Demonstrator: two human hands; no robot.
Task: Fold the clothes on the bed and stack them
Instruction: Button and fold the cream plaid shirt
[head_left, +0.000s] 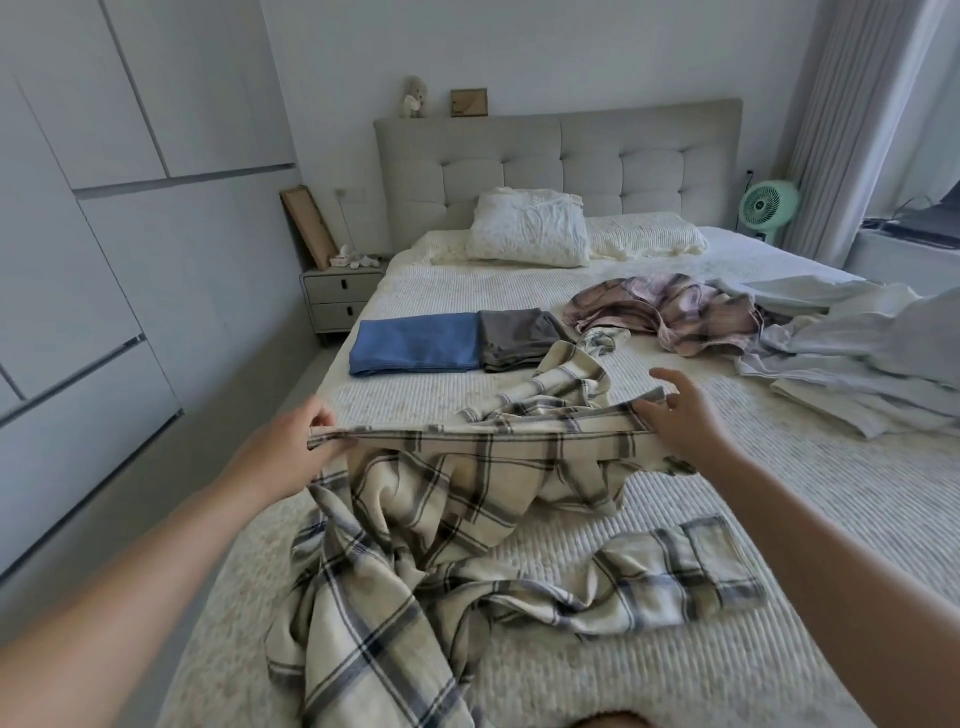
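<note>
A cream plaid garment (467, 519) with dark stripes lies rumpled across the near half of the bed (727, 649). My left hand (291, 447) pinches the left end of its stretched upper edge. My right hand (680, 415) holds the right end of that edge, fingers partly spread. Further back lie a folded blue garment (413, 344) and a folded grey garment (517, 338), side by side. A crumpled pink plaid garment (675, 312) and a heap of pale grey-blue clothes (857, 358) lie at the right.
A pillow (527, 228) rests against the padded headboard (561, 161). A nightstand (340, 296) stands left of the bed, wardrobes (78, 260) line the left wall, and a green fan (768, 205) sits at the right by the curtain.
</note>
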